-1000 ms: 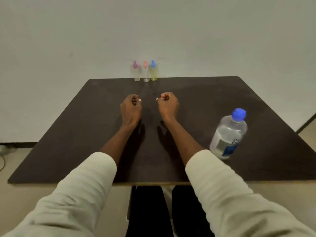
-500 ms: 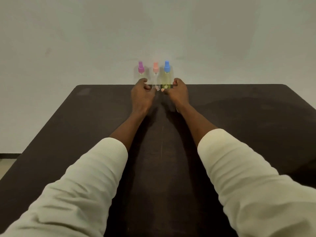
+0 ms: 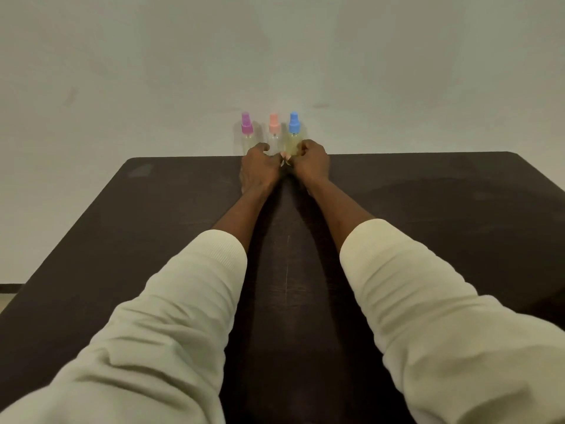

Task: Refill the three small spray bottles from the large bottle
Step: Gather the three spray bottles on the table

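Observation:
Three small clear spray bottles stand in a row at the far edge of the dark table (image 3: 428, 228): one with a purple cap (image 3: 246, 127), one with a pink cap (image 3: 274, 125) and one with a blue cap (image 3: 294, 123). My left hand (image 3: 260, 168) is curled at the base of the purple-capped bottle and hides its lower part. With its fingers wrapped round the right side, my right hand (image 3: 311, 162) grips the foot of the blue-capped bottle. My thumbs meet in front of the pink-capped bottle. The large bottle is out of view.
A plain pale wall (image 3: 275, 56) rises directly behind the bottles. My cream sleeves cover the near middle of the table. A strip of floor (image 3: 6, 298) shows past the table's left edge.
Both arms stretched from the table's middle to the far edge, and the curled hands closed in on the outer bottles. My view moved forward, so the large bottle dropped out of sight.

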`<state>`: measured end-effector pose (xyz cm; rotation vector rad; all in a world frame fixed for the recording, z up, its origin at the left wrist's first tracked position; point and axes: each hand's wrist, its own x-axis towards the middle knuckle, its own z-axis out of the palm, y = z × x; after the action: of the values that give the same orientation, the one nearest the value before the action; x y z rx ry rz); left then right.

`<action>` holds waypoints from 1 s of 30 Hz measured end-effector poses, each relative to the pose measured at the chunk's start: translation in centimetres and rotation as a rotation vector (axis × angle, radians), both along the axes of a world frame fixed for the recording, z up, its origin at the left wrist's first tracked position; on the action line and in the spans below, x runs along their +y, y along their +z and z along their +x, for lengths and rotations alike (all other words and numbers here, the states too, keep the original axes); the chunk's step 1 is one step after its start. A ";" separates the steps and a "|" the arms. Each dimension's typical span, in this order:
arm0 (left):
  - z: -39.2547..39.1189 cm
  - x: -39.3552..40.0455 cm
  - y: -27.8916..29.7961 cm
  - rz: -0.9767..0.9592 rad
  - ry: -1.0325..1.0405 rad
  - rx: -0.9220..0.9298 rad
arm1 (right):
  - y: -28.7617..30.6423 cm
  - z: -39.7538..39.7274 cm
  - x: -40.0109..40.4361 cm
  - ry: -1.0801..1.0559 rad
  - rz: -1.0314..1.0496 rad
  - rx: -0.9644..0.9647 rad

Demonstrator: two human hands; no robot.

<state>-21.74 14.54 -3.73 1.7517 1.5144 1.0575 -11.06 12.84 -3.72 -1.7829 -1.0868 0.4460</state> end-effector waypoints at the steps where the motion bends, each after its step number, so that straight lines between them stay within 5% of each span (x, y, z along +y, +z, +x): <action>1: -0.2 -0.4 0.0 0.005 0.000 -0.018 | 0.1 0.0 -0.4 0.003 -0.006 0.003; 8: -3.1 -9.0 0.0 0.074 0.014 -0.160 | 2.6 -2.6 -9.4 0.002 0.067 0.103; 18: -10.3 -33.9 2.3 0.031 -0.065 -0.349 | 3.6 -8.4 -35.0 0.045 0.121 0.217; 23: -11.7 -42.4 0.2 -0.028 -0.097 -0.324 | 1.2 -9.8 -44.4 0.068 0.068 0.109; 30: -11.7 -45.1 -1.1 0.046 -0.154 -0.198 | -1.1 -8.9 -47.7 0.092 0.060 -0.027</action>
<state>-33.45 -30.52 -4.79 1.7085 1.2235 1.1574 -19.94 -34.90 -4.79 -1.6959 -1.1929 0.4417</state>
